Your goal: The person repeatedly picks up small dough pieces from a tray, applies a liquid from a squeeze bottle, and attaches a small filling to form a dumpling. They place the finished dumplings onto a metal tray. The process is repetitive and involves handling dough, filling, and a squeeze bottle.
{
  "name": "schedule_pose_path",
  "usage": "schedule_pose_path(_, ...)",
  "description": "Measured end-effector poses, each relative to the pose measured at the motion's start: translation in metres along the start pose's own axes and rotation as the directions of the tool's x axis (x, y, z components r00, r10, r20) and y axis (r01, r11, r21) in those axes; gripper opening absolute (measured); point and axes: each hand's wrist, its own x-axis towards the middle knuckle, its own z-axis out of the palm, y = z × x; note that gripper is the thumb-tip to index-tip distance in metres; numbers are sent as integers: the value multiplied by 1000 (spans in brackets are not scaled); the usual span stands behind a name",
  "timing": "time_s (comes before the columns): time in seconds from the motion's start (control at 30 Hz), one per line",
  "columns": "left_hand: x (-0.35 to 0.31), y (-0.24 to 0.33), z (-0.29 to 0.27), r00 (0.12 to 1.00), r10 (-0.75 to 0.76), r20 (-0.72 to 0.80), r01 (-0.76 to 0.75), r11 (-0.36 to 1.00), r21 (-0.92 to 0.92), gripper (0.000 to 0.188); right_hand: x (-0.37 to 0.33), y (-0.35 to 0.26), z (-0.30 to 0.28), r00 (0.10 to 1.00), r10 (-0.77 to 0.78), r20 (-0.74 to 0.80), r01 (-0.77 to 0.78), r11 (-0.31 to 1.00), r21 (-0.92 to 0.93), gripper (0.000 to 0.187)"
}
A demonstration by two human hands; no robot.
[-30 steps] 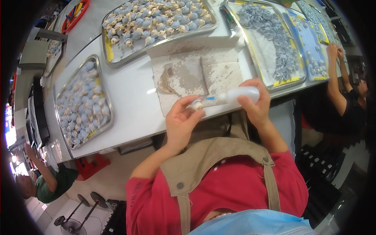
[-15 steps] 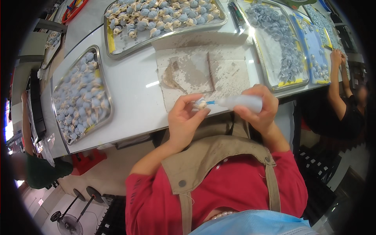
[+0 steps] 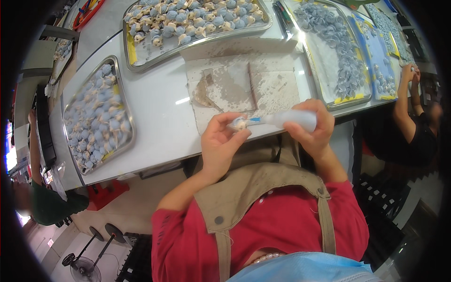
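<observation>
Between the thumb and fingers of my left hand (image 3: 221, 141) is a small cream and pale-blue figurine piece (image 3: 240, 124). My right hand (image 3: 314, 127) is wrapped round a translucent white squeeze bottle (image 3: 295, 120), tipped sideways so that it points left. Its thin blue nozzle tip (image 3: 254, 120) is right at the figurine piece; whether they touch I cannot tell. Both hands are over the table's near edge, just in front of a stained cardboard sheet (image 3: 277, 89). Any liquid leaving the nozzle is too small to see.
Metal trays of blue and cream figurine pieces stand at the left (image 3: 133, 136) and at the back (image 3: 197, 41). A tray of grey-blue cup-shaped parts (image 3: 336, 51) is at the right, with pens (image 3: 282, 18) beside it. Co-workers (image 3: 406, 117) sit at both sides.
The bottle has tilted a little closer to level, and my right hand's grip has shifted slightly. My left hand has barely moved. The right-hand co-worker's hands have shifted.
</observation>
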Motion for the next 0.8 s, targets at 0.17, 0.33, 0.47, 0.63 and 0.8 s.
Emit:
schedule_pose_path(0.17, 1, -1, 2, 1000, -20, -9, 19, 999, -46, 33, 0, 1, -2, 1000, -2, 22, 2, 1000, -25, 27)
schedule_pose_path(0.33, 1, -2, 2, 1000, -24, -1, 24, 999, -48, 33, -2, 3, -1, 999, 18, 40, -16, 999, -32, 27)
schedule_pose_path(0.47, 1, -2, 1, 1000, -12, -6, 12, 999, -33, 32, -2, 4, -1, 998, 27, 52, -24, 998, -53, 28)
schedule_pose_path(0.63, 1, -1, -2, 1000, -23, -7, 22, 997, -75, 33, -4, 8, 0, 997, 64, 33, -64, 998, 2, 27)
schedule_pose_path(0.8, 5, 0, -6, 995, -99, 5, 98, 973, -211, 36, 6, 24, 7, 976, 209, -66, -203, 975, 88, 22)
